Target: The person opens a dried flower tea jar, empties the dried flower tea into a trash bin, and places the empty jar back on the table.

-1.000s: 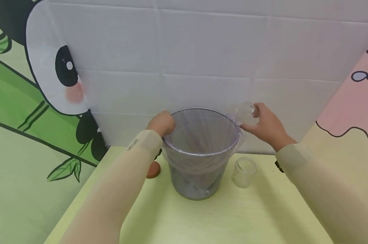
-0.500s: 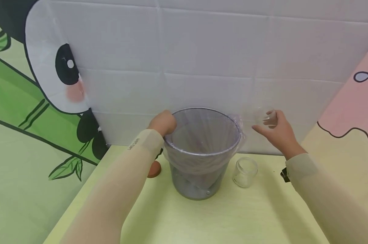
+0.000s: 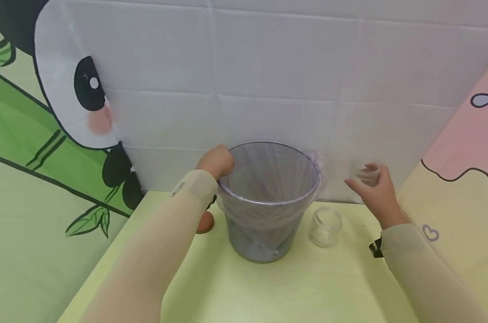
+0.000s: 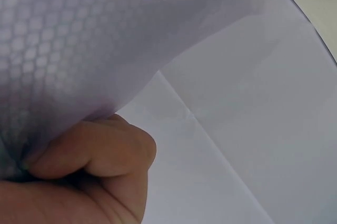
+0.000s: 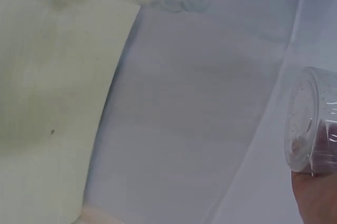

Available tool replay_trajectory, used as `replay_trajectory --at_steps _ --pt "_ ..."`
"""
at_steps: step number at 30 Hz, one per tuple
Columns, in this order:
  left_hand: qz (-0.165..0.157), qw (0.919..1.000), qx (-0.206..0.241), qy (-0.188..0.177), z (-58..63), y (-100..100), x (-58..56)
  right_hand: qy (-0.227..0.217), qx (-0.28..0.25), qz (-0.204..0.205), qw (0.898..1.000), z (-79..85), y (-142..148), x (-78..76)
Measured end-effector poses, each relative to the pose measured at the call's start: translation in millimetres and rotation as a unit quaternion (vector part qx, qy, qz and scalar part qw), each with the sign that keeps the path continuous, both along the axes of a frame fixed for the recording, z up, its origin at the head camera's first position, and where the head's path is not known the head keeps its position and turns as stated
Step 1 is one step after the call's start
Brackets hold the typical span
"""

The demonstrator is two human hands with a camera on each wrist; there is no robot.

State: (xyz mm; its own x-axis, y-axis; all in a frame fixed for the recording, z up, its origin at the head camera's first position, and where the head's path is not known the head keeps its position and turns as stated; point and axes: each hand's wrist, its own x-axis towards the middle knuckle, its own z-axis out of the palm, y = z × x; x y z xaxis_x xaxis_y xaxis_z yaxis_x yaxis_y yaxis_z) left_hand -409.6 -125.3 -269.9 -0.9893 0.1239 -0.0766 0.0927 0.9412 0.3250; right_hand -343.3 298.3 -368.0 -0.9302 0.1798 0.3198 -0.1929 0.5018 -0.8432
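Note:
A grey trash can [image 3: 261,246] stands on the table, with a clear plastic bag [image 3: 264,215] lining it and folded over its rim. My left hand [image 3: 217,161] grips the left side of the rim. In the left wrist view, the curled fingers [image 4: 110,148] press against the bag, and a mesh pattern shows through it. To the right of the can, my right hand [image 3: 379,197] holds a clear jar [image 3: 366,172] above the table near the back. The right wrist view shows the jar [image 5: 304,124] at its right edge, tilted. What the jar contains is unclear.
Another clear jar [image 3: 325,228] stands on the table [image 3: 292,287], close to the can's right side. A round reddish-brown object [image 3: 205,223] lies left of the can, partly hidden by the left sleeve. A white sheeted wall [image 3: 268,67] rises behind the table's back edge.
My right hand has moved right and then down with the jar, from beside the can's rim to a spot farther from it. The left hand keeps its place on the rim.

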Motion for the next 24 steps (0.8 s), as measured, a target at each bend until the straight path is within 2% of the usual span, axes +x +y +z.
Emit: replay_trajectory --at_steps 7,17,24 --pt "-0.004 1.0 -0.007 0.005 -1.0 0.1 -3.7 -0.005 -0.075 -0.034 0.997 -36.2 13.5 2.7" --pt "-0.003 1.0 -0.001 -0.005 2.3 -0.9 0.9 -0.044 -0.077 -0.047 0.995 -79.5 21.4 5.0" --pt "0.0 1.0 -0.004 -0.006 3.9 -0.3 3.9 -0.065 -0.096 -0.046 0.992 -101.1 16.4 3.2"
